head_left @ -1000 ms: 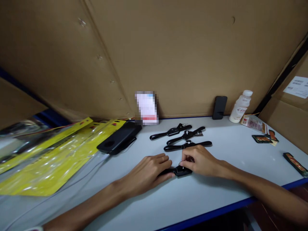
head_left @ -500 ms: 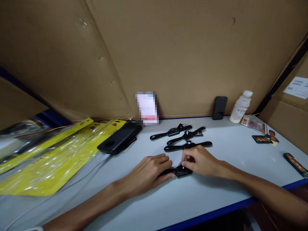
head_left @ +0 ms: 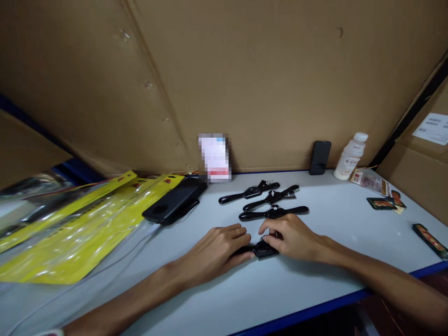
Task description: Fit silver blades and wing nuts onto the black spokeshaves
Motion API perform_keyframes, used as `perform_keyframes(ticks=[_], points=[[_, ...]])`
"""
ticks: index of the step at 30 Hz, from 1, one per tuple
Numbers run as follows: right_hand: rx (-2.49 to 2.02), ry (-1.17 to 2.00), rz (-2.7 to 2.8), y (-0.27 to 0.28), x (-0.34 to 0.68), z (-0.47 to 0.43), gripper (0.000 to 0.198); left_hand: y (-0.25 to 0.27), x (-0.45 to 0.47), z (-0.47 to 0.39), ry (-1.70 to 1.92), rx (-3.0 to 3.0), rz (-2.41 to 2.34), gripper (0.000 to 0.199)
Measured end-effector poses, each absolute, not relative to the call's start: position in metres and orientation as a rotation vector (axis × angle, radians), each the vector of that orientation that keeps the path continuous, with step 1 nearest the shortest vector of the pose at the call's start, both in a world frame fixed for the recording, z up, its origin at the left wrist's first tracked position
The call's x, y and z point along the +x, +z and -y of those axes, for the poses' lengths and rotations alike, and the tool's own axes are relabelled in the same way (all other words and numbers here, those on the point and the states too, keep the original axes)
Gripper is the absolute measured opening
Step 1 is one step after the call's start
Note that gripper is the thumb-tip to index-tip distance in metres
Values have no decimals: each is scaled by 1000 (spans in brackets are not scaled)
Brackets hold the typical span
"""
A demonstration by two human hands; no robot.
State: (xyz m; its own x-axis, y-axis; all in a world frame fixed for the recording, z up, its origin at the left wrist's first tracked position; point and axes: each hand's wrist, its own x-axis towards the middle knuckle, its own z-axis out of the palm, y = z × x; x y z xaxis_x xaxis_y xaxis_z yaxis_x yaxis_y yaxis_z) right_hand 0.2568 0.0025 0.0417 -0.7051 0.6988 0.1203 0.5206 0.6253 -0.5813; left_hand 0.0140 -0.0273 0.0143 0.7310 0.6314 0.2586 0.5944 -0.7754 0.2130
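A black spokeshave [head_left: 266, 250] lies on the table in front of me. My left hand [head_left: 224, 245] is closed round its left handle, thumb along the near side and fingers over the far side. At the middle of the tool is my right hand [head_left: 292, 238]; its thumb touches the body, and its bent index finger arches over the screw area, a little apart from the thumb. These fingers mostly hide the small screw and cover the right handle. Beyond my hands lie three more black spokeshaves: a near one [head_left: 252, 215], a middle one [head_left: 257, 204] and a far one [head_left: 233, 198].
Yellow plastic packages [head_left: 80, 242] lie at the left beside a black device [head_left: 175, 200] with a white cable. A blurred-out screen [head_left: 215, 158] leans on the cardboard wall [head_left: 262, 84]. At the right are a phone [head_left: 319, 157], a bottle [head_left: 351, 156] and small dark cases [head_left: 430, 239].
My right index finger has loosened from its pinch at the screw and moved slightly left, away from the thumb. My left hand and the spokeshaves stay in place.
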Motion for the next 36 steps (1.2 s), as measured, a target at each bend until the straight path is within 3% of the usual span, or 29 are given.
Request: perform_keyframes(ticks=[8,14,21,27,36], points=[[-942,565,2619,48,261,-4,15,16,15,27,468,2811,-1006,39],[-717,751,2646,46,262,-2,18,16,15,27,474,2809,-991,39],[-871,390,2722,46,265,-6,24,17,15,27,481,2817,-997,38],[-692,662,2688,45,265,-5,28,17,14,28,467,2807,-994,38],[-782,524,2683,44,266,-7,35,17,14,28,439,2796,-1013,39]])
